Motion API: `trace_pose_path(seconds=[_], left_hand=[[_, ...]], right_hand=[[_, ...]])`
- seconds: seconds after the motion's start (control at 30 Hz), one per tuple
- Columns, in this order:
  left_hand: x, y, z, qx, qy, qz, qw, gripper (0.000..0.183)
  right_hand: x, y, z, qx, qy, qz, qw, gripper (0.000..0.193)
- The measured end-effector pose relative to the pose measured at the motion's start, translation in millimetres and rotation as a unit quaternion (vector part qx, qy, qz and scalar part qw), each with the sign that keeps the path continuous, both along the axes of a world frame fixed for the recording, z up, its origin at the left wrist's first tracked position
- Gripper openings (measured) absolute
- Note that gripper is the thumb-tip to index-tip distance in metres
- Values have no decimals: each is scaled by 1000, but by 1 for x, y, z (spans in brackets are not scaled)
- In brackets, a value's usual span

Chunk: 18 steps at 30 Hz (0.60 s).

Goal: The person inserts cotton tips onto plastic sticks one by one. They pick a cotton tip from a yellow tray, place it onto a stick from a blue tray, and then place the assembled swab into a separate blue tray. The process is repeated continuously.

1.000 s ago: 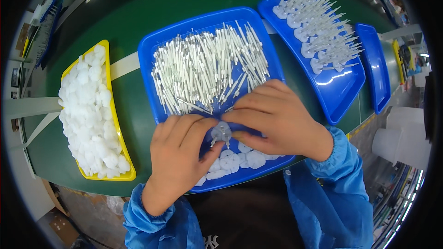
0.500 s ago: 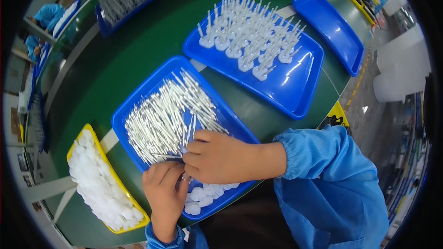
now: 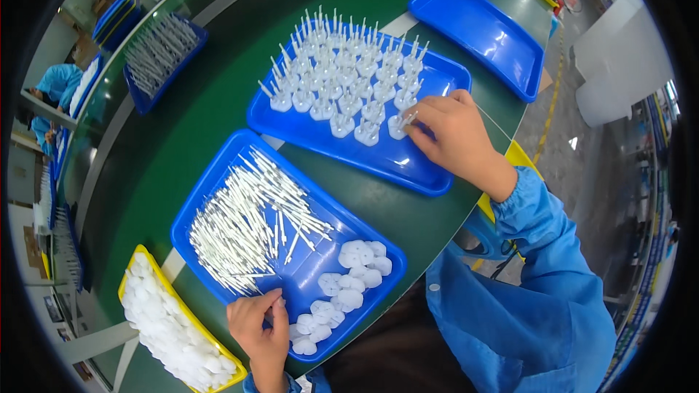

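My right hand [image 3: 455, 135] is closed in a pinch on the thin stems of a white plastic base [image 3: 397, 128], at the near right end of the rows in the far blue tray [image 3: 408, 171]. Many similar white bases with upright stems [image 3: 346, 76] stand in that tray. Over the near left edge of the closer blue tray [image 3: 313, 262] hovers my left hand [image 3: 260, 329], loosely curled, thumb and forefinger slightly apart, with nothing visible between them. Beside it in this tray lie a heap of thin white sticks [image 3: 237, 225] and several loose white discs [image 3: 349, 298].
A yellow tray [image 3: 237, 371] heaped with white pieces [image 3: 164, 320] stands at the lower left. At the upper right lies another blue tray [image 3: 480, 36]. Farther left, a blue tray holds more stemmed pieces [image 3: 164, 54]. People in blue [image 3: 58, 84] sit at the far left.
My right hand has moved from beside my left hand to the far tray, where it grips a stemmed base. The left hand has drawn slightly apart, uncovering the discs. The view has shifted.
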<state>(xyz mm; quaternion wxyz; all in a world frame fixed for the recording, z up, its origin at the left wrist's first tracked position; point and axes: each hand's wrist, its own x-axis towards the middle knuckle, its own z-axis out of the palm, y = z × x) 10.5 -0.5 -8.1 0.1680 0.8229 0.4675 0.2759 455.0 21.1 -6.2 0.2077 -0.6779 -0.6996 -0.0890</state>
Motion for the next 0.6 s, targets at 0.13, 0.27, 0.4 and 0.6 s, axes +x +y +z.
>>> trace_pose_path(seconds=[0.13, 0.27, 0.4, 0.6], left_hand=[[-4, -2, -1, 6, 6, 9, 1000, 14], [1, 0, 1, -12, 35, 5, 999, 13], [-2, 2, 3, -16, 42, 2, 999, 12], [-2, 2, -3, 13, 30, 4, 999, 14]], right_hand=[[12, -9, 17, 26, 18, -13, 999, 8], [60, -6, 23, 39, -49, -120, 991, 4], [84, 23, 11, 15, -73, -156, 985, 8], [75, 15, 2, 61, -14, -123, 990, 10]])
